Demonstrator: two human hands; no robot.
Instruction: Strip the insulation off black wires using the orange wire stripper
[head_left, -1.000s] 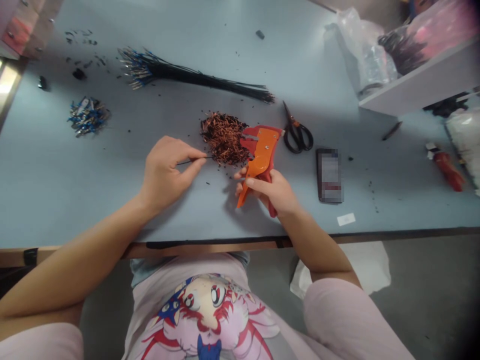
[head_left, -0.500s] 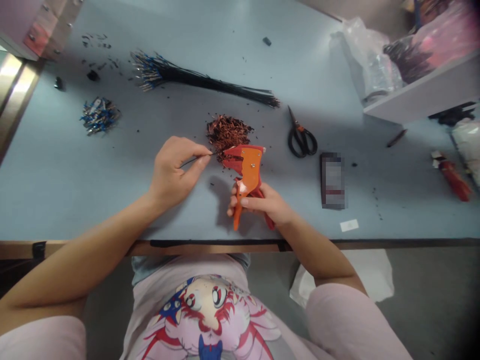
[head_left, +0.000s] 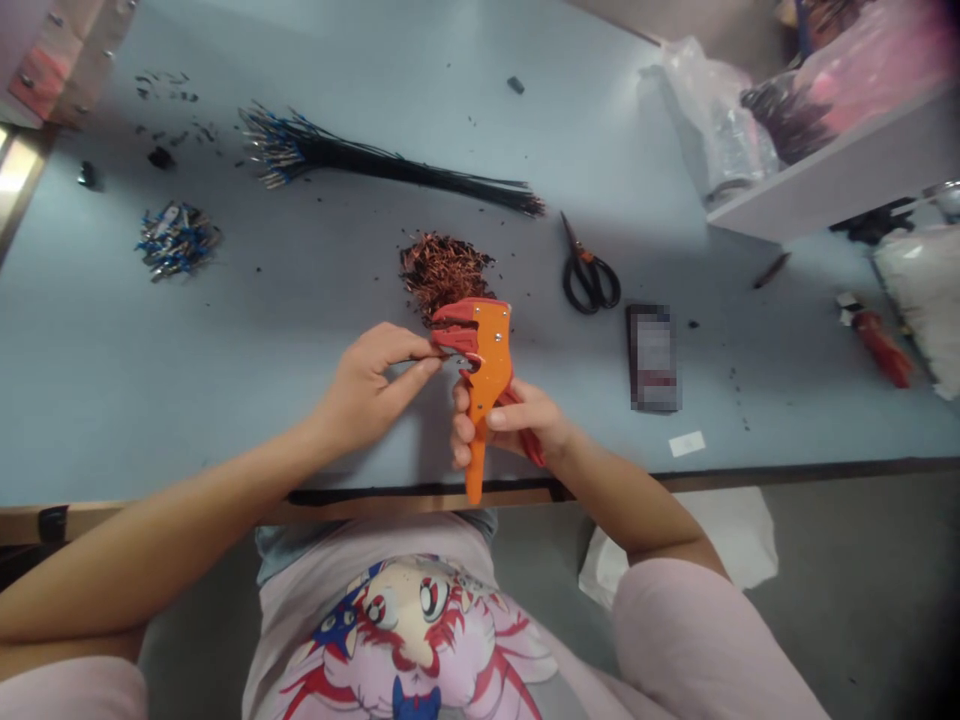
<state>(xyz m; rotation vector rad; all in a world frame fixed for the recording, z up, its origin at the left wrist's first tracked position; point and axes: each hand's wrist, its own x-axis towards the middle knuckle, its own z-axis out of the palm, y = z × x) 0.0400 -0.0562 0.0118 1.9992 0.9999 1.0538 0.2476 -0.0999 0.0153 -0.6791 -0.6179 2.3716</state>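
Both hands drew nearer the table edge (head_left: 225, 495). Left hand (head_left: 367, 385) pinches a thin wire (head_left: 420, 358) — tip at the stripper (head_left: 480, 365) head. Right hand (head_left: 517, 420) closed round the handles.

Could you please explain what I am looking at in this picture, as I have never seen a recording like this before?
There is no machine here: a person works with two bare hands. The one picture comes from a camera worn on the head, looking down, so the arms reach in from below. The left hand pinches a thin black wire and holds its end at the head of an orange wire stripper, which the right hand grips by the handles. On the blue table lie a pile of copper strands, a bundle of black wires, a heap of small blue parts, black scissors and a red tool.
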